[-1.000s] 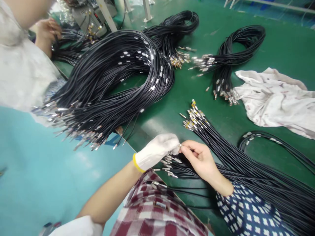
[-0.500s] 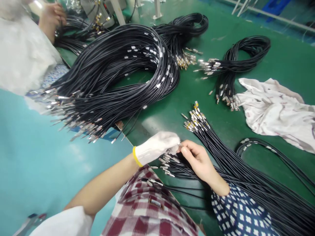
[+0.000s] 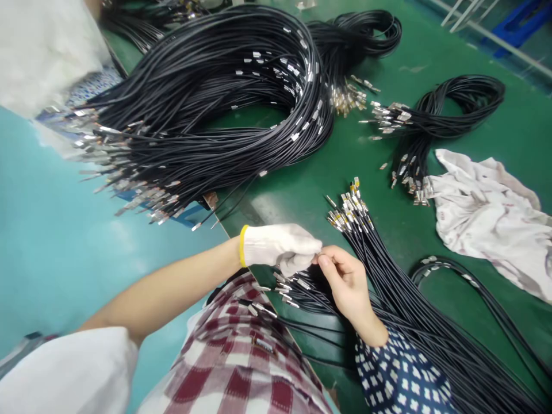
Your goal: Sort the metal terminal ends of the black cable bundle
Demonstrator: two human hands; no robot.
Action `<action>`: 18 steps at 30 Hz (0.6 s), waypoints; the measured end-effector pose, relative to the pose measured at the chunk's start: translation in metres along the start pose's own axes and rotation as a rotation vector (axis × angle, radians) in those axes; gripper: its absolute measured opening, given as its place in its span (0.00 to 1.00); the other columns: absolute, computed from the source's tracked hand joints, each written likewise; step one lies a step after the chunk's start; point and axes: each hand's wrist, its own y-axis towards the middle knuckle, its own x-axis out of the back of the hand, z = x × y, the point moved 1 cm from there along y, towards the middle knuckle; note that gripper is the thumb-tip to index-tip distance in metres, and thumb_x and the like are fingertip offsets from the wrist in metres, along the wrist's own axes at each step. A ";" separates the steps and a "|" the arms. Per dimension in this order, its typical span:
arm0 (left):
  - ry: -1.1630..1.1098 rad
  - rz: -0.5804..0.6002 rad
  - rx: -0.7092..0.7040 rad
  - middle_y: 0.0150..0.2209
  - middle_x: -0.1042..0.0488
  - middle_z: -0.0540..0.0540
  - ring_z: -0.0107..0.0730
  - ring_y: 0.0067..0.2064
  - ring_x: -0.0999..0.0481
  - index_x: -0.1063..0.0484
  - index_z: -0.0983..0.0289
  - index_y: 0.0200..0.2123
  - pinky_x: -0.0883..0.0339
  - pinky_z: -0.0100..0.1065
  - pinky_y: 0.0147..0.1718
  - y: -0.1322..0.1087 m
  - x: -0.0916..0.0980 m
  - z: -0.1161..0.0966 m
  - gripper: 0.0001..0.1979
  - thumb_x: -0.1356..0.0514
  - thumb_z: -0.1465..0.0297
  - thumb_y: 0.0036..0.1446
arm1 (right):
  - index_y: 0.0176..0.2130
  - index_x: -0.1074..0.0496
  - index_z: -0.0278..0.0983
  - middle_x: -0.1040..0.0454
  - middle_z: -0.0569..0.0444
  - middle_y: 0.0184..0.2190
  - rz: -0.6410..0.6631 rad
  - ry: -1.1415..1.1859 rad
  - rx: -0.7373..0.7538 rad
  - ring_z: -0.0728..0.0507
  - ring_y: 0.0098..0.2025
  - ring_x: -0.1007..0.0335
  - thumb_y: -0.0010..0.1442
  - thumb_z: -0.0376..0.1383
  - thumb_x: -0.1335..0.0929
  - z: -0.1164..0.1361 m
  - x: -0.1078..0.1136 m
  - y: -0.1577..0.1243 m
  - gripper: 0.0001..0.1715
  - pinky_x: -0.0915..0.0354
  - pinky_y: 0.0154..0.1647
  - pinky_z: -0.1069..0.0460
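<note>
My left hand [image 3: 282,244], in a white knit glove with a yellow cuff, pinches at its fingertips. Opposite it, my bare right hand [image 3: 351,282] has thumb and forefinger pressed together. The fingertips meet on a small piece that looks like a cable end, mostly hidden by the fingers. Just below the hands lies a bunch of black cables [image 3: 317,302] with silver metal connectors. A few more cables [image 3: 297,328] stick out over the table edge by the checked apron. Beyond my right hand runs a long bundle of black cables [image 3: 388,259] with silver and yellow-marked connectors.
A big looped heap of black cables [image 3: 207,155] overhangs the green table [image 3: 293,201] at left. Coiled bundles [image 3: 457,109] [image 3: 371,34] lie farther back. A crumpled white cloth [image 3: 487,213] is at right. Another person's white sleeve [image 3: 47,52] shows at upper left.
The view has shifted, so the heap sits higher and the cloth farther right. My two hands stay together at the fingertips; the gloved one has turned slightly. The other person's hand has mostly left view.
</note>
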 end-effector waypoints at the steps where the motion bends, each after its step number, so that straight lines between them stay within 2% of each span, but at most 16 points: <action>1: -0.016 -0.001 0.005 0.17 0.37 0.48 0.22 0.19 0.39 0.37 0.66 0.20 0.46 0.29 0.20 0.000 -0.001 0.000 0.26 0.39 0.52 0.60 | 0.30 0.27 0.38 0.29 0.58 0.24 -0.002 -0.010 0.003 0.47 0.27 0.35 0.67 0.35 0.33 0.000 0.000 0.000 0.12 0.41 0.28 0.55; 7: -0.099 0.008 0.015 0.17 0.36 0.49 0.23 0.19 0.37 0.37 0.66 0.19 0.43 0.29 0.20 0.000 -0.003 0.001 0.25 0.40 0.55 0.61 | 0.27 0.28 0.37 0.30 0.57 0.22 -0.018 -0.086 0.004 0.48 0.23 0.39 0.66 0.35 0.34 0.007 -0.001 0.002 0.15 0.45 0.22 0.56; 18: -0.112 0.003 0.031 0.15 0.39 0.48 0.24 0.18 0.41 0.37 0.64 0.17 0.46 0.31 0.20 -0.001 -0.005 -0.002 0.26 0.39 0.52 0.59 | 0.27 0.27 0.37 0.31 0.56 0.21 -0.016 -0.141 -0.054 0.47 0.22 0.41 0.67 0.42 0.34 0.003 0.000 0.000 0.19 0.47 0.20 0.54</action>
